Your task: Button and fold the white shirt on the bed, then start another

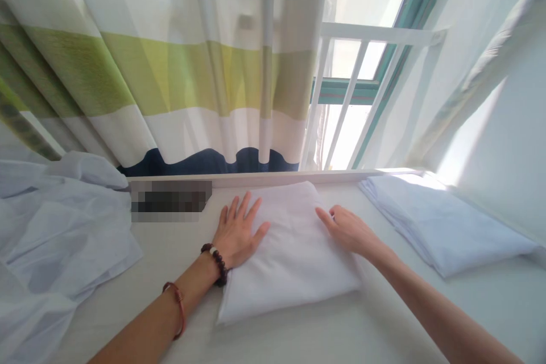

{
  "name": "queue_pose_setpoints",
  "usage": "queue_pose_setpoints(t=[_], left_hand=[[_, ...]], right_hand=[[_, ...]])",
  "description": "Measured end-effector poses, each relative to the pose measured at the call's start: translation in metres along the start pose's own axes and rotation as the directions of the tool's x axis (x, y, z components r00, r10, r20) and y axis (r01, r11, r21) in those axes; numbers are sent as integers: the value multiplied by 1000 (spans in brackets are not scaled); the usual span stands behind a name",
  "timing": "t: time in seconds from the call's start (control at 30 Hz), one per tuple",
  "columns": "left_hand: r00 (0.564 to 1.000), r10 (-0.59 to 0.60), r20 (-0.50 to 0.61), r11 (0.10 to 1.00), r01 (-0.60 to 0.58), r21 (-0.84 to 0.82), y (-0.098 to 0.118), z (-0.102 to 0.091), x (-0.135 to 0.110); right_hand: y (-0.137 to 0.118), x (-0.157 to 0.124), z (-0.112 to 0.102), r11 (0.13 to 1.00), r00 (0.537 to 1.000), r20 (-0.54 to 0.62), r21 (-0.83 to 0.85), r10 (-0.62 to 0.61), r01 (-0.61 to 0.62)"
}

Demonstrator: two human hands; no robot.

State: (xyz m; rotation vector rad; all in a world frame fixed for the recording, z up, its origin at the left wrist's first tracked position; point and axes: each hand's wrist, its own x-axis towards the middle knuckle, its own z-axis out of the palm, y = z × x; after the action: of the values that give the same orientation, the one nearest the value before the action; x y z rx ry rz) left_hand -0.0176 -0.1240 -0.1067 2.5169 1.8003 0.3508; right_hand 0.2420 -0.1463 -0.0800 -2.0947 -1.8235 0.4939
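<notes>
A white cloth [294, 256], folded into a flat rectangle, lies in front of me on a pale surface. My left hand [238, 231] rests on its left side, palm down with the fingers spread. At the cloth's right edge is my right hand [347, 228], its thumb over the fabric and its other fingers curled in at the edge. How much fabric those fingers hold is partly hidden. Dark beads and a reddish band circle my left wrist.
To the right lies another folded white cloth [439, 222]. A loose heap of white fabric [55, 222] spreads at the left, beside a dark blurred-out object [170, 200]. Behind the surface's raised edge stand a striped curtain [170, 74] and a white railing [375, 34] by the window.
</notes>
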Motion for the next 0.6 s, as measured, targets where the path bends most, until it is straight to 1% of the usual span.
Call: queue_pose_setpoints(t=[0.03, 0.07, 0.1, 0.13, 0.17, 0.2, 0.23, 0.27, 0.3, 0.33, 0.4, 0.43, 0.47, 0.5, 0.53, 0.57, 0.6], left_hand=[[1000, -8, -15, 1000, 8, 4, 1, -3, 0], [999, -27, -41, 1000, 28, 9, 1, -7, 1], [996, -70, -55, 997, 71, 4, 1, -14, 1], [990, -132, -45, 991, 132, -10, 0, -22, 1], [980, -200, -15, 980, 199, -25, -2, -31, 1], [957, -283, 68, 957, 287, -51, -5, -41, 0], [934, -327, 144, 939, 339, -64, -8, -50, 0], [910, -353, 215, 923, 377, -79, -11, -58, -1], [882, -372, 290, 905, 414, -97, -14, -65, -1], [857, -378, 350, 891, 440, -115, -16, -68, -1], [811, -383, 442, 858, 489, -155, -19, -70, 0], [796, -382, 470, 847, 505, -167, -19, -69, 2], [778, -379, 502, 832, 523, -183, -18, -67, 4], [749, -364, 553, 807, 550, -214, -17, -66, 6], [725, -334, 602, 769, 579, -270, -15, -64, 8], [757, -298, 582, 719, 579, -385, -12, -62, 11], [832, -276, 481, 688, 521, -506, -8, -61, 12]], right_hand=[[3, 5, -2, 996, 998, 53, 79, 29, -33], [4, 8, -4, 989, 995, 97, 140, 27, -41], [5, 9, -6, 978, 990, 144, 207, 8, -38], [4, 8, -8, 954, 980, 200, 298, -21, -41], [2, 6, -10, 906, 964, 260, 419, -62, -55], [1, 2, -10, 823, 945, 309, 562, -111, -87], [-1, -2, -11, 709, 927, 339, 693, -158, -132], [-3, -7, -11, 586, 916, 352, 790, -194, -179], [-5, -11, -12, 484, 911, 355, 848, -211, -218], [-7, -15, -13, 420, 910, 355, 874, -212, -243], [-14, -19, -19, 345, 909, 361, 897, -210, -276], [-20, -20, -25, 319, 911, 352, 907, -215, -275], [-26, -19, -33, 299, 918, 329, 919, -223, -257], [-34, -18, -44, 283, 926, 298, 932, -234, -228], [-42, -16, -56, 274, 933, 257, 944, -253, -186], [-50, -15, -69, 263, 936, 220, 954, -276, -146], [-58, -14, -83, 252, 934, 191, 961, -301, -115]])
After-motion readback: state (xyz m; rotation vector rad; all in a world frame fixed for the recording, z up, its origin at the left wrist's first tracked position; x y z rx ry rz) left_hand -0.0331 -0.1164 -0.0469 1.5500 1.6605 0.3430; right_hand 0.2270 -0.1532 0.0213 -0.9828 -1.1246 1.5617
